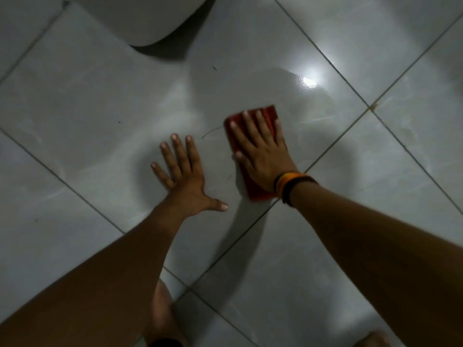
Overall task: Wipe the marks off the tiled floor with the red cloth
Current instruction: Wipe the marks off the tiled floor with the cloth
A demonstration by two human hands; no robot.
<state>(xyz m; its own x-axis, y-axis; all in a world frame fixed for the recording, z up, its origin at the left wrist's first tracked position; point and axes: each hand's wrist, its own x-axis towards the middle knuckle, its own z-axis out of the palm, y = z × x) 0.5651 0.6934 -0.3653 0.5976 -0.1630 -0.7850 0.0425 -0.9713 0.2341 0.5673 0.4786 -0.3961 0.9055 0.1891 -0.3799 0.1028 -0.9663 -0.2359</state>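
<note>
My right hand [260, 151] lies flat, fingers spread, on top of the red cloth [269, 116], pressing it onto a glossy grey floor tile [125, 101]. The cloth shows beyond my fingertips and beside my wrist; most of it is hidden under the palm. My left hand [185, 176] rests flat on the same tile, fingers apart, holding nothing, a little left of the cloth. A thin dark curved mark [211, 132] sits between the two hands, just left of the cloth. A small dark mark [214, 68] lies farther away. A wet sheen [308, 82] reflects light beyond the cloth.
A white rounded fixture base [140, 18] stands on the floor at the top left. Dark grout lines [333, 149] cross the floor diagonally, with a brownish stain [374, 105] at one joint. My knees [162, 319] are at the bottom edge. A banded bracelet [292, 184] circles my right wrist.
</note>
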